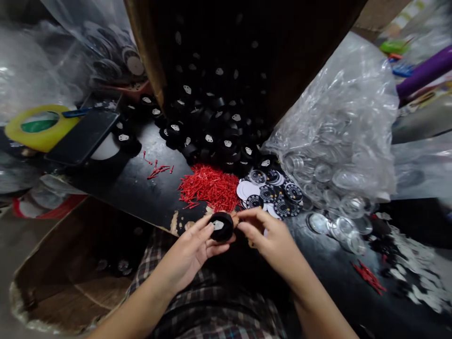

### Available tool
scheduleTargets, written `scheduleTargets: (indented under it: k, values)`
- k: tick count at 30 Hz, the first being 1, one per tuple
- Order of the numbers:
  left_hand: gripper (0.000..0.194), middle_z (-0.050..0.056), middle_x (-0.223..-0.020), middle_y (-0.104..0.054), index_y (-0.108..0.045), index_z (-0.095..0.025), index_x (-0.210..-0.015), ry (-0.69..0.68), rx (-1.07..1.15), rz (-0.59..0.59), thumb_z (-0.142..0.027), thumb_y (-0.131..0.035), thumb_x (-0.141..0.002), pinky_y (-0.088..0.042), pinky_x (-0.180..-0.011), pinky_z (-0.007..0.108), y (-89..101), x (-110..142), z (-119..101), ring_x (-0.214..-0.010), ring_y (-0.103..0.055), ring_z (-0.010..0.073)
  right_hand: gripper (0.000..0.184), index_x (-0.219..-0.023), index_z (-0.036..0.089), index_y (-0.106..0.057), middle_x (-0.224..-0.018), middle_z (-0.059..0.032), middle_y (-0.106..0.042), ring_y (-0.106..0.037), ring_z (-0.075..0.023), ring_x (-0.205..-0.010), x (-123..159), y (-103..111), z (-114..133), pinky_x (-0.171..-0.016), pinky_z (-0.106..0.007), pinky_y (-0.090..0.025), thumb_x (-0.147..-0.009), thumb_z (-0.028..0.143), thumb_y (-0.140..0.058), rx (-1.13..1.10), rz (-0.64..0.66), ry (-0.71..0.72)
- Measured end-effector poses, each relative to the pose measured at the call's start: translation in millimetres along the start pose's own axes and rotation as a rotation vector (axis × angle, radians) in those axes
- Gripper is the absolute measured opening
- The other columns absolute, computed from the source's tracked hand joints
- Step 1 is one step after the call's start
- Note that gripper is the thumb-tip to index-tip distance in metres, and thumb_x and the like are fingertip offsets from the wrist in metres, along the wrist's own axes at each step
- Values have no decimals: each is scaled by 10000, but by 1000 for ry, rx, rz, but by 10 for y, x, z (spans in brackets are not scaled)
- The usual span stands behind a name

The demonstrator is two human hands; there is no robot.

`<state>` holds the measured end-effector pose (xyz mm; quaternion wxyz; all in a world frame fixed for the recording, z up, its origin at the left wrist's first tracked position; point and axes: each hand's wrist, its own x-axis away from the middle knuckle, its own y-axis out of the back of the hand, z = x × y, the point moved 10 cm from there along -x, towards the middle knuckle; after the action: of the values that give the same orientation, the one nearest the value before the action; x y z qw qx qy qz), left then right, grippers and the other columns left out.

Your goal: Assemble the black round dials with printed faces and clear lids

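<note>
My left hand (189, 256) is closed around a small round black case (228, 230), which has a silvery-white piece in its middle. Close to the case's right side is my right hand (270, 235), thumb and forefinger pinched together; whatever sits between those fingertips is too small to make out. Just beyond the hands lies a heap of small red pointed pieces (210, 186). To its right are several black printed dial discs (270, 193), some turned white side up. Behind them, many more black cases (219, 127) spill out of a dark box.
Clear round covers (339, 226) and a plastic bag (339, 117) lie on the right, with white pieces (420, 268) at far right. On the left are a phone (84, 136) and a yellow tape roll (21, 125). An open carton (63, 278) stands below the table edge.
</note>
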<state>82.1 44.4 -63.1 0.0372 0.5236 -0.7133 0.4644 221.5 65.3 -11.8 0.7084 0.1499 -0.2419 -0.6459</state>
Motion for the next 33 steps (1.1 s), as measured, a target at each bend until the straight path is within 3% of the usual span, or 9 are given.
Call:
scheduleTargets:
  k: [3, 5, 7, 10, 13, 16, 21, 28, 33]
  values:
    - [367, 105, -1152, -701, -623, -214, -1183, 18, 82, 14, -353, -650, -844, -534, -802, 291, -75, -1, 87, -907, -706, 202, 417, -1179, 183, -598, -1027, -118, -586, -579, -274, -944, -24, 387, -82, -824, -458, -464, -848, 437, -592, 436, -292, 41]
    - [346, 107, -1123, -711, -632, -202, -1152, -16, 107, 41, -391, -620, -862, -536, -795, 282, -140, -21, 81, -864, -701, 174, 377, -1138, 177, -605, -1089, -142, -557, -550, -310, -1037, -60, 462, -109, -868, -501, -444, -832, 397, -610, 538, -346, 65]
    - [319, 103, -1086, -721, -647, -190, -1106, -59, 116, 45, -412, -576, -888, -535, -791, 275, -167, -45, 49, -850, -691, 157, 243, -998, 184, -613, -1014, -115, -578, -573, -282, -969, -90, 488, -153, -831, -464, -466, -832, 360, -603, 451, -347, 52]
    - [279, 96, -1073, -726, -657, -178, -1049, -107, 137, 8, -392, -543, -911, -522, -845, 292, -142, -65, -8, -922, -681, 170, 170, -881, 203, -545, -826, -38, -587, -598, -194, -726, -101, 431, -270, -674, -357, -499, -840, 364, -580, 77, -278, -45]
    - [284, 94, -1068, -728, -650, -177, -1039, -117, 162, -18, -403, -531, -914, -511, -866, 307, -127, -67, -35, -963, -675, 183, 305, -1072, 222, -491, -991, -41, -607, -604, -125, -603, -92, 212, -266, -602, -304, -512, -825, 362, -602, -337, -123, -76]
    - [297, 92, -1076, -726, -643, -185, -1066, -121, 146, -54, -412, -539, -905, -511, -834, 297, -113, -63, -51, -953, -677, 183, 351, -1163, 256, -482, -1112, -47, -610, -645, -120, -629, -68, 34, -224, -627, -301, -530, -843, 349, -591, -534, -2, -110]
    - [303, 49, -1108, -713, -648, -233, -1167, -126, 111, -105, -337, -581, -890, -501, -864, 290, -109, -59, -35, -979, -660, 166, 191, -942, 217, -575, -865, -16, -665, -647, -166, -799, -24, 157, -109, -727, -295, -517, -822, 354, -630, -407, -140, -66]
    - [313, -3, -1302, -623, -659, -312, -1171, -213, 43, -83, -330, -635, -859, -465, -973, 313, -181, -49, 19, -1229, -532, 204, 125, -895, 222, -559, -788, -5, -635, -607, -152, -701, 70, 121, 166, -652, -291, -486, -850, 331, -601, -158, -303, -19]
    - [377, -26, -1373, -569, -602, -329, -1252, -276, -116, -49, -333, -615, -876, -403, -1055, 317, -167, -20, -30, -1310, -459, 202, 191, -833, 223, -500, -679, 23, -588, -585, -147, -602, 20, 34, 82, -566, -284, -457, -844, 388, -595, -122, -162, -94]
